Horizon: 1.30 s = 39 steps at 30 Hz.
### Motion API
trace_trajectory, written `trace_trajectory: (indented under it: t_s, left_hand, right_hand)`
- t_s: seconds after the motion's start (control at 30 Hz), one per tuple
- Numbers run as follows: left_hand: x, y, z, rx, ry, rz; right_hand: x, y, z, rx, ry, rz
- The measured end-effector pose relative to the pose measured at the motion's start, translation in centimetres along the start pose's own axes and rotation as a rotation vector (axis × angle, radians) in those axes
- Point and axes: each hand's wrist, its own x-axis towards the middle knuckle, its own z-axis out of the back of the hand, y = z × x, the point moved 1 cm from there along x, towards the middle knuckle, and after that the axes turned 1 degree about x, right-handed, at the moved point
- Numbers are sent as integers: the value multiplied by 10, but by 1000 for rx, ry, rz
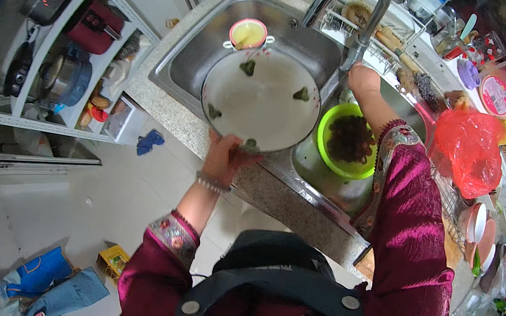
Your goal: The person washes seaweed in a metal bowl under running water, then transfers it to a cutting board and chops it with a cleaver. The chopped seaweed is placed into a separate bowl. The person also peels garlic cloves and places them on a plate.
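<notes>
My left hand grips the near rim of a large round pale dish, tilted over the left sink basin. Several dark green, roughly heart-shaped patches sit around the dish. My right hand is at the base of the chrome faucet, its fingers curled there; the handle itself is hidden. Below that hand, a lime-green bowl of dark reddish-brown pieces in liquid stands in the right basin. Behind the dish, a small two-handled cup with a pink rim holds yellowish liquid.
A red plastic bag lies right of the sink, near jars and a wire rack. White shelves with cookware stand at left. On the floor are a dark blue cloth, a yellow box and blue bags.
</notes>
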Motion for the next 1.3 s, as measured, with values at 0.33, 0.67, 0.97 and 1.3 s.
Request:
trace_trajectory:
  t_s: [0.33, 0.67, 0.97, 1.3]
  left_hand:
    - [54, -33, -14, 12, 151, 87]
    - [83, -33, -16, 69, 93, 162]
    - [79, -46, -8, 73, 102, 198]
    - [102, -80, 17, 310, 63, -159]
  right_hand:
    - [-34, 39, 76, -124, -42, -59]
    - [-73, 179, 38, 530, 381, 683]
    - [-44, 182, 45, 367, 377, 375]
    - [-61, 11, 80, -334, -220, -10]
